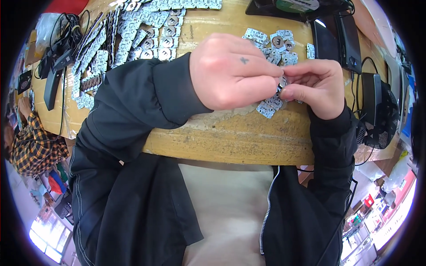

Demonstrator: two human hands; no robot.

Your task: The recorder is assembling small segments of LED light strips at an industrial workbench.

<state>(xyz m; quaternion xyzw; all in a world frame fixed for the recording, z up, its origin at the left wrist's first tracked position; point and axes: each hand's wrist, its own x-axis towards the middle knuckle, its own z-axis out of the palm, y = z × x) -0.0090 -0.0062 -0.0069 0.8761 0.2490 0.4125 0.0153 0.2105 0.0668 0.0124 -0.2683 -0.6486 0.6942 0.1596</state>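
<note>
My left hand reaches across the table, its fingers pinched together at their tips. My right hand meets it from the other side, thumb and forefinger closed on the same small piece. What shows between the fingertips is a small circuit board with a silvery part; most of it is covered by the fingers. Around and under the hands lies a loose pile of small white circuit boards, some with round metal coin-cell holders. A single board lies apart, to the right of the pile.
Many joined circuit board panels cover the table's far left. Black power adapters and cables lie beyond them. Dark devices and a black fan-like unit stand at the right. Another person in a checked shirt sits at far left.
</note>
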